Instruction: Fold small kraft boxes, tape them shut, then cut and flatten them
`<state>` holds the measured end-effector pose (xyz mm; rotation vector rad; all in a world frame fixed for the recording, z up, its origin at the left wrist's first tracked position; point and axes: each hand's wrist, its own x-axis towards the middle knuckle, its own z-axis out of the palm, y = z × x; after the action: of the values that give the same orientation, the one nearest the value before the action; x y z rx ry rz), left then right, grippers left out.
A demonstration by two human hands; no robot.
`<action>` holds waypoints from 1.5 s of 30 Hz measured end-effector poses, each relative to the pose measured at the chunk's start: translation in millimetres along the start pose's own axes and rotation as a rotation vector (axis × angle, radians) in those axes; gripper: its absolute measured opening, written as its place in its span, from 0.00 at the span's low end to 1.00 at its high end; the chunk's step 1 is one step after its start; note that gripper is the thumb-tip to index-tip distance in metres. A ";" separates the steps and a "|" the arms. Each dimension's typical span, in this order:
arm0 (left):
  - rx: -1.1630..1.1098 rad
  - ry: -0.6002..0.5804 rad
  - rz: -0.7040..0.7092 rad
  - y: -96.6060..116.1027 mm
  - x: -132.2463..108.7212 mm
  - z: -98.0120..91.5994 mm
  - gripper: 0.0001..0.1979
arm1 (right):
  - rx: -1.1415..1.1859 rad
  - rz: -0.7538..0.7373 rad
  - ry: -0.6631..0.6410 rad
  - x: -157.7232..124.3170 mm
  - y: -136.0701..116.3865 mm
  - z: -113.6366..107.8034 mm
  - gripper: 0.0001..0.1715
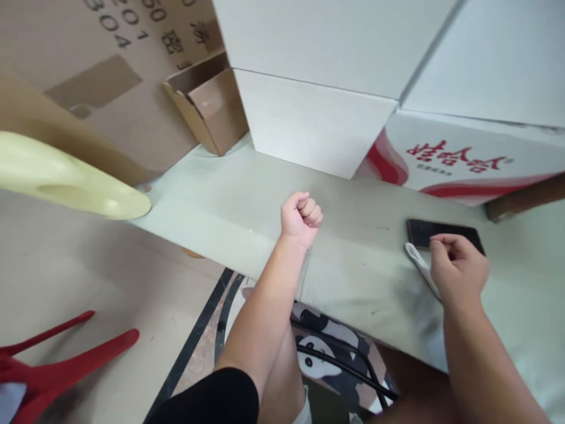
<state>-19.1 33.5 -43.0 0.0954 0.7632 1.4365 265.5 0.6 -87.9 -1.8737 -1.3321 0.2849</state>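
Note:
My left hand (302, 220) is closed in a fist above the pale green tabletop (212, 194), with nothing showing in it. My right hand (461, 268) is closed too, thumb and forefinger brought together. Whether anything small sits between those fingers is hidden. Just behind the right fingertips lies a dark phone (468, 234), partly covered by the hand. A slim white strip-like item (419, 262) slants from the phone's near left corner and passes under the right hand. Its kind cannot be made out.
Stacked white boxes (318, 123) stand at the back, beside a red-and-white printed carton (459, 156). An open small cardboard box (216, 112) sits left of them. A brown rod-like end (507, 206) juts in at right. A yellow chair-like piece (75, 179) and red legs (88, 359) are left.

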 end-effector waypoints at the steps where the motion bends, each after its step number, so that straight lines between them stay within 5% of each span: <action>1: -0.038 0.008 0.025 10.4 -0.3 -3.2 0.25 | 0.001 -0.035 -0.016 -0.6 -10.5 7.2 0.10; 6: -0.306 0.040 0.125 57.5 -1.5 -28.2 0.24 | 0.021 -0.284 -0.217 0.1 -79.2 67.2 0.09; 11: -0.544 0.060 0.141 80.8 -1.6 -49.2 0.24 | 0.038 -0.546 -0.463 -0.7 -166.8 134.0 0.07; 16: -0.684 0.091 0.153 92.7 0.1 -58.7 0.22 | 0.173 -0.967 -0.585 -13.3 -259.3 189.2 0.09; 21: -0.780 0.106 0.120 98.8 2.6 -66.8 0.21 | 0.087 -1.214 -0.670 -43.3 -350.0 230.2 0.17; 27: -0.617 0.240 0.179 89.7 13.4 -80.8 0.22 | -0.164 -1.389 -0.597 -83.5 -433.3 264.2 0.35; 30: -0.588 0.270 0.212 87.3 16.1 -84.1 0.22 | -0.269 -1.386 -0.560 -89.3 -441.6 276.5 0.31; 35: -0.597 0.369 0.201 98.2 2.8 -74.2 0.22 | -0.266 -1.316 -0.471 -86.4 -418.3 279.6 0.14; 45: -0.441 0.500 0.590 96.0 -13.7 -57.5 0.24 | -0.222 -1.243 -0.511 -67.0 -378.5 242.2 0.10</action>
<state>-130.1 15.9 -33.7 -0.4267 0.8360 2.2077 -166.7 104.1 6.6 -0.8144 -2.6660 -0.0622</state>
